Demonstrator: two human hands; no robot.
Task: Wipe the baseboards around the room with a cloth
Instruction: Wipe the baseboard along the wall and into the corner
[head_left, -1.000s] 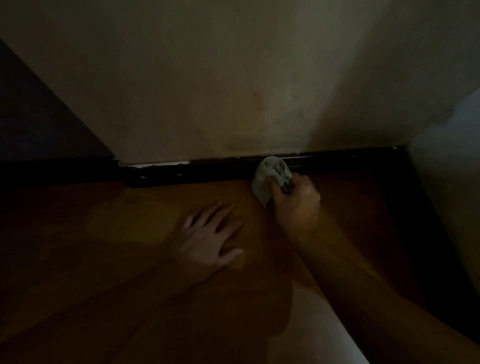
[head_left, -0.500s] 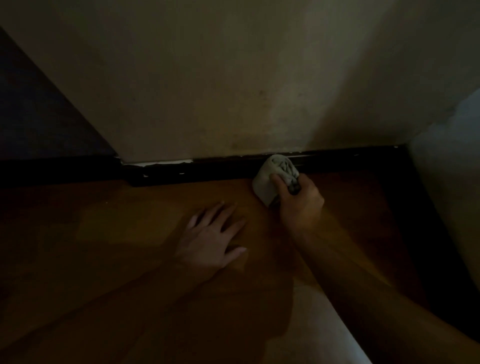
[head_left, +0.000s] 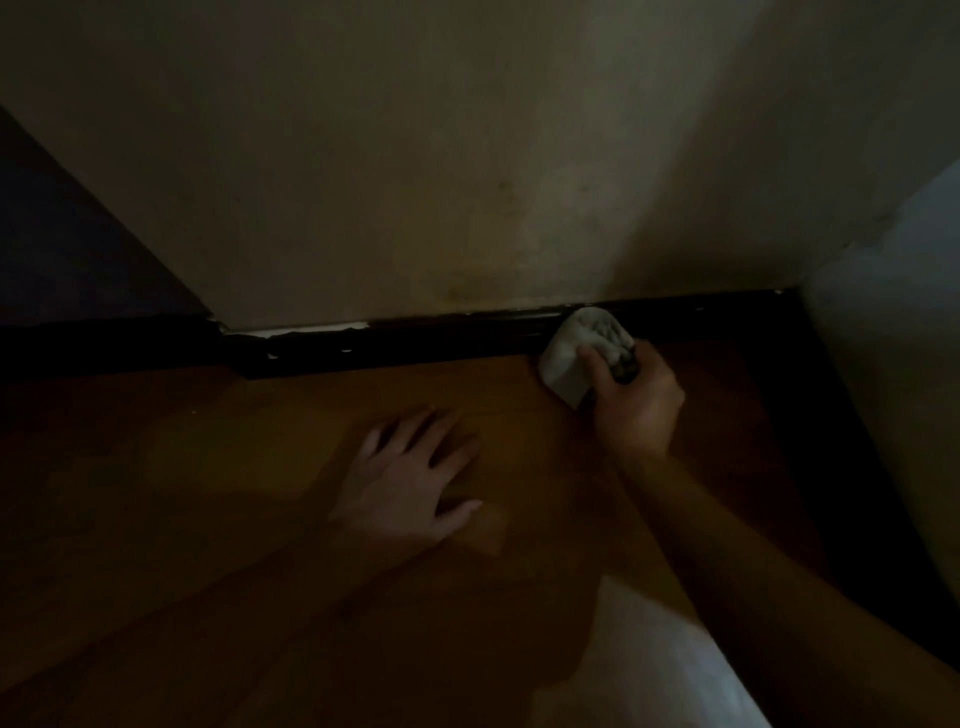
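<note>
Right hand (head_left: 636, 410) grips the wadded cloth (head_left: 569, 364) against the dark baseboard (head_left: 415, 347), at 2 o'clock from the left hand (head_left: 410, 483) spread flat on the floor (head_left: 208, 467); I'd worry the flaking top edge (head_left: 306, 328) at the cloth's 9 o'clock snags it, shedding chips.

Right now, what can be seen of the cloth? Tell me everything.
The cloth is pale, whitish-grey soft fabric bunched into a wad, with darker smudges on its upper folds. It sits against the black baseboard, its lower edge down by the floor. The right hand grips it from the right, thumb across its front. Dim light hides finer detail.
</note>
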